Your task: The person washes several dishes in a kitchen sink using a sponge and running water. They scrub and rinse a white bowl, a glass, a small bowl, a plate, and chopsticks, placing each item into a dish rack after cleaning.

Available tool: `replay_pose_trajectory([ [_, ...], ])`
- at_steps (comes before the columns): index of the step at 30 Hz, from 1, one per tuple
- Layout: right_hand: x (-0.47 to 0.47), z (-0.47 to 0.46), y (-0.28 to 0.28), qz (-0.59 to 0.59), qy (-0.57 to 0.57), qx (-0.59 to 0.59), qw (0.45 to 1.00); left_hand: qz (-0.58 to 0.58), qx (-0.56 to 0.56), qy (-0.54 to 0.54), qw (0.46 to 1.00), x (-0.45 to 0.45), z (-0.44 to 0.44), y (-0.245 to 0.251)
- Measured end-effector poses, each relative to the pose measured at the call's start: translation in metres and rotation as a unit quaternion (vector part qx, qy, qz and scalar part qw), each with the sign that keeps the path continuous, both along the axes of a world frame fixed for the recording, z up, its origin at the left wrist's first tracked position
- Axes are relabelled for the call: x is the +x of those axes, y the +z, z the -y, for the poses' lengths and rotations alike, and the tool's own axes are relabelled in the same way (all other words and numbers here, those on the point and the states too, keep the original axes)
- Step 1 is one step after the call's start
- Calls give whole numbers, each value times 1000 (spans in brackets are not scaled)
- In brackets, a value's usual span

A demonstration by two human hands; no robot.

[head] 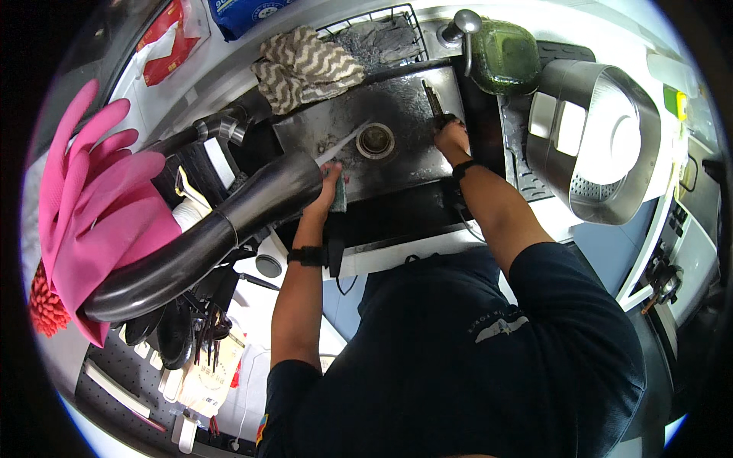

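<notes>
My right hand [452,139] is closed around a bundle of dark thin sticks, likely chopsticks [432,98], at the right side of the dark sink basin [404,97]. Their tips point away from me. Beneath the large black faucet spout [275,189], my left hand [328,186] is at the basin's near left, partly hidden by the spout. It holds a greenish scouring sponge [341,196], of which only an edge shows. A stream of water [343,144] runs from the spout towards the round drain [375,141].
Pink rubber gloves [109,189] hang over the faucet's left end. A striped cloth [309,66] and wire basket [421,31] line the far rim. A green bottle [507,57] and metal drainer [572,137] with white bowls [607,134] stand right. Utensils [177,332] hang lower left.
</notes>
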State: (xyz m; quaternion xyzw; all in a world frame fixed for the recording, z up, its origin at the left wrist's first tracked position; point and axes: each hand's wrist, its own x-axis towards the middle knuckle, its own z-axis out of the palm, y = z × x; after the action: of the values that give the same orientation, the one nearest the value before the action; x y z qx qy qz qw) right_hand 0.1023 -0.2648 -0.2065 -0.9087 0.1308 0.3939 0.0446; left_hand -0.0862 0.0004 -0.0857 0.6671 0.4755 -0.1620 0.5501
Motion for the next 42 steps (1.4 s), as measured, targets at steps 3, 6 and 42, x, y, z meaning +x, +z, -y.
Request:
replay_pose_trajectory([
  [3, 0, -1, -9, -69, 61, 53, 994, 23, -143, 107, 984, -19, 2, 16],
  [6, -4, -12, -5, -11, 141, 131, 981, -54, -128, 47, 989, -18, 2, 27],
  [42, -54, -150, 173, -13, -556, 608, 566, -106, 205, -395, 889, -13, 31, 73],
])
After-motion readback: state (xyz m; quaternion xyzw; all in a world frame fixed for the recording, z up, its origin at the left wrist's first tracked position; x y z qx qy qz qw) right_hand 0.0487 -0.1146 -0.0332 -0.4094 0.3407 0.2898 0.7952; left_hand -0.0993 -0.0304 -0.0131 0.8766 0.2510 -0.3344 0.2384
